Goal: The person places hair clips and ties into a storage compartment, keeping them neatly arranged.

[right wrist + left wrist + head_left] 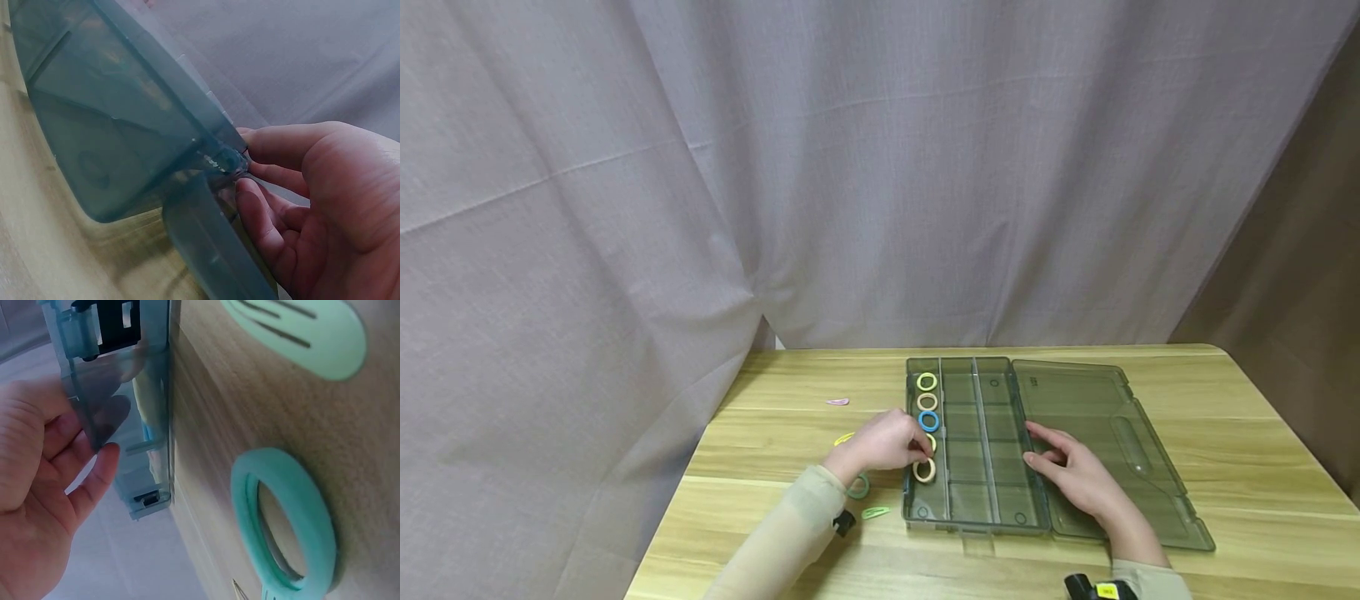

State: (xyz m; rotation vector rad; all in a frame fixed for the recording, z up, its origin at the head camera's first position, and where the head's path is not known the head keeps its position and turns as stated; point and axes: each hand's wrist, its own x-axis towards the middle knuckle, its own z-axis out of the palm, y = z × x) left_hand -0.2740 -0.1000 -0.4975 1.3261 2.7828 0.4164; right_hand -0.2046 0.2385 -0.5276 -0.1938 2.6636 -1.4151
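A smoky-grey divided plastic box [962,527] lies on the table with its lid [1082,417] folded open to the right. My left hand [887,442] reaches over the left wall and pinches a beige hair tie [924,480] low in the left column. Above it in that column lie a blue hair tie [928,430], another beige one [927,409] and yellow ones [927,388]. In the left wrist view, the box wall partly covers these fingertips. My right hand [1075,471] rests thumb and fingertips, spread apart, on the box's hinge edge [219,156].
Left of the box lie a green hair tie [319,531], a green hair clip [876,512], a pink clip [838,402] and a yellow item [844,437] partly behind the left hand. A grey curtain [880,208] hangs behind the wooden table [1247,450].
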